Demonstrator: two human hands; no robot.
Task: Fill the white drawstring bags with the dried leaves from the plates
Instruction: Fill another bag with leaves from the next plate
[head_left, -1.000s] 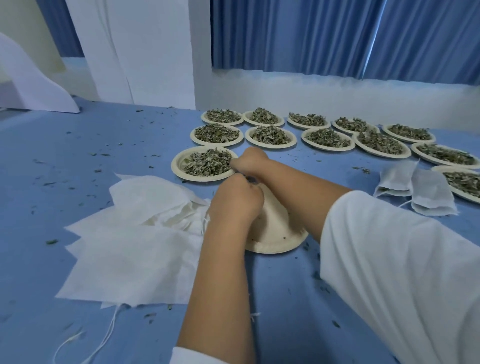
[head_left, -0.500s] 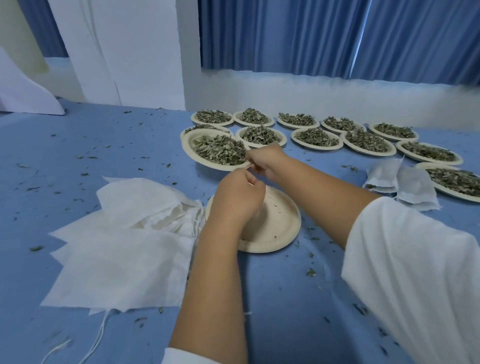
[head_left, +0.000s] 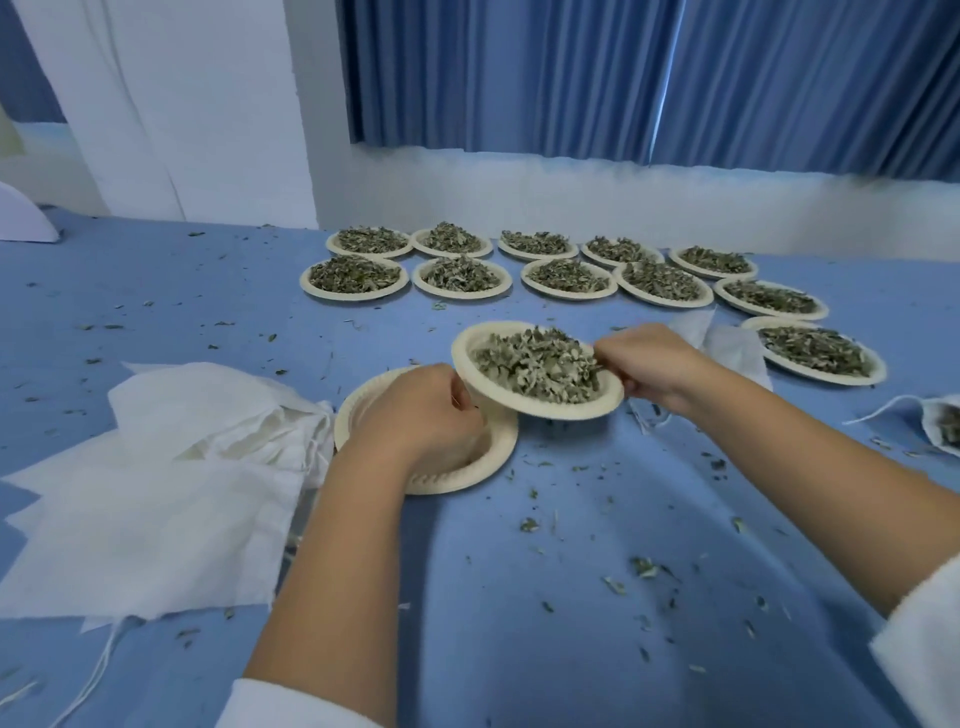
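Note:
A paper plate heaped with dried leaves (head_left: 537, 371) is held tilted above the table between both hands. My right hand (head_left: 647, 364) grips its right rim. My left hand (head_left: 421, 410) holds its left edge and rests over an empty paper plate (head_left: 470, 470) lying on the blue cloth. A pile of flat white drawstring bags (head_left: 145, 499) lies to the left of the empty plate, cords trailing toward the near edge. Several more plates of leaves (head_left: 356, 278) stand in two rows at the back.
Two white bags (head_left: 730, 348) lie behind my right hand, and a bag with leaves showing (head_left: 943, 426) lies at the right edge. Loose leaf bits (head_left: 644, 566) litter the blue tablecloth. A white wall and blue curtains stand beyond the far table edge.
The full plate has been lifted from the left front of the rows and carried right and nearer, now over the empty plate's edge. My left hand has joined on its rim.

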